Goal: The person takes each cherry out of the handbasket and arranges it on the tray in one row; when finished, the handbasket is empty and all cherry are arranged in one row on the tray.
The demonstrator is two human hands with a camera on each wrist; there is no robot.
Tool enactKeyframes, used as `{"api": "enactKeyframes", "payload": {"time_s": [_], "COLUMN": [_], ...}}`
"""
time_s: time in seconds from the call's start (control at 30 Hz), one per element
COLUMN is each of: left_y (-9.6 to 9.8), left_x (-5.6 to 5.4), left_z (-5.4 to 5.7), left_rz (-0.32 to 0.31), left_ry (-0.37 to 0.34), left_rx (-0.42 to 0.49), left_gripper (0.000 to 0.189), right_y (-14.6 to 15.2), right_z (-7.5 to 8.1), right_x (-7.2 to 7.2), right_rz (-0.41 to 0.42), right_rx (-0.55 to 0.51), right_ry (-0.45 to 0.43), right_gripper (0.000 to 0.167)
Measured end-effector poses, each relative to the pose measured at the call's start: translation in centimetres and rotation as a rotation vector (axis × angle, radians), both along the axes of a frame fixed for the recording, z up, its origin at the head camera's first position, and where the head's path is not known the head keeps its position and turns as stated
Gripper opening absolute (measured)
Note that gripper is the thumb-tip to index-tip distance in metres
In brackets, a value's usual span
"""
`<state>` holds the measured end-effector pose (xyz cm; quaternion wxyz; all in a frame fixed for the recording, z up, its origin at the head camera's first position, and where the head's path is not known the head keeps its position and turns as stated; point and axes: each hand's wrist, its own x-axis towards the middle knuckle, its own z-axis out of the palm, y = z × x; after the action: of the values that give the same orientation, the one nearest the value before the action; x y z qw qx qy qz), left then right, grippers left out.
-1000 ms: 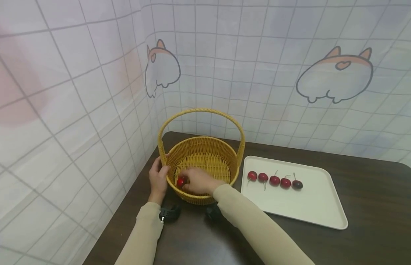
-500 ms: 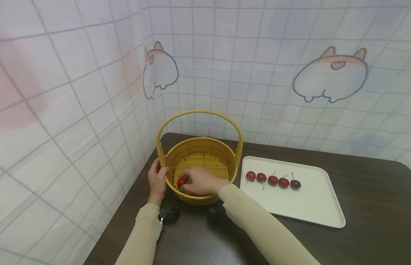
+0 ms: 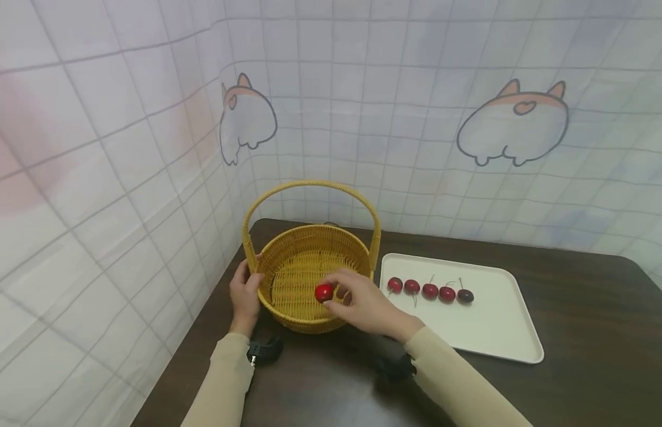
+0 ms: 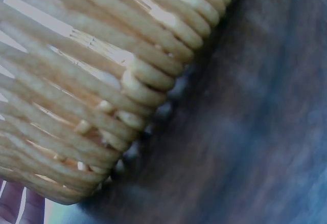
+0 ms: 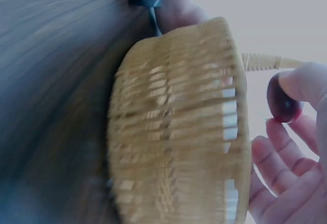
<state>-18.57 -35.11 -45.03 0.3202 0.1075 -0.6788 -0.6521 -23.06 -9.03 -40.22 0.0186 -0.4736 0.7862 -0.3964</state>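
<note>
My right hand (image 3: 365, 302) pinches a red cherry (image 3: 324, 293) between thumb and fingertips, over the near right part of a yellow wicker basket (image 3: 309, 325). In the right wrist view the cherry (image 5: 282, 98) shows dark red just beyond the basket's rim (image 5: 239, 116). On the basket's left side, my left hand (image 3: 245, 296) holds the rim beside the handle's base, thumb on the near side. The left wrist view shows mostly the basket's woven wall (image 4: 97, 75), with some fingers (image 4: 33, 206) at the lower left corner.
To the right of the basket lies a white tray (image 3: 491, 320) with a row of several cherries (image 3: 429, 291), stems on. The basket's tall handle (image 3: 312, 184) arches over it. Dark wood table (image 3: 309, 385); a grid-patterned cloth (image 3: 363, 118) hangs behind and at the left.
My right hand has lifted the cherry from the basket's left inside and moved right with it. My left hand stays on the basket. The head view has shifted slightly.
</note>
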Motion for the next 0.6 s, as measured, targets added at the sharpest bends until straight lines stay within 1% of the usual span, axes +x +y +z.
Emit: {"api": "enactKeyframes", "payload": {"time_s": [0.07, 0.17, 0.23, 0.3, 0.37, 0.47, 0.57, 0.6], "left_y": [0.0, 0.1, 0.2, 0.3, 0.3, 0.2, 0.1, 0.0], "left_x": [0.1, 0.1, 0.1, 0.2, 0.2, 0.1, -0.1, -0.3], "left_z": [-0.2, -0.5, -0.6, -0.4, -0.2, 0.1, 0.0, -0.3], "left_rz": [0.004, 0.01, 0.012, 0.01, 0.01, 0.008, 0.004, 0.001], "left_ry": [-0.006, -0.008, -0.013, -0.012, -0.008, -0.003, -0.015, -0.019], "left_rx": [-0.001, -0.003, -0.006, -0.006, -0.004, 0.005, 0.01, 0.014], "left_gripper": [0.041, 0.04, 0.04, 0.04, 0.04, 0.041, 0.041, 0.041], "right_y": [1.5, 3.7, 5.2, 6.7, 8.2, 10.7, 13.2, 14.0], "right_z": [-0.5, -0.8, -0.9, -1.0, -1.3, -2.1, -3.1, -3.4], "right_x": [0.1, 0.4, 0.4, 0.3, 0.1, -0.3, -0.7, -0.8], "right_rz": [-0.022, -0.063, -0.083, -0.112, -0.151, -0.223, -0.302, -0.328], "right_rx": [-0.07, -0.162, -0.22, -0.251, -0.263, -0.244, -0.224, -0.222], "right_ry": [-0.011, 0.001, 0.019, 0.039, 0.05, 0.05, 0.052, 0.055], "right_gripper": [0.033, 0.034, 0.035, 0.036, 0.037, 0.038, 0.04, 0.04]}}
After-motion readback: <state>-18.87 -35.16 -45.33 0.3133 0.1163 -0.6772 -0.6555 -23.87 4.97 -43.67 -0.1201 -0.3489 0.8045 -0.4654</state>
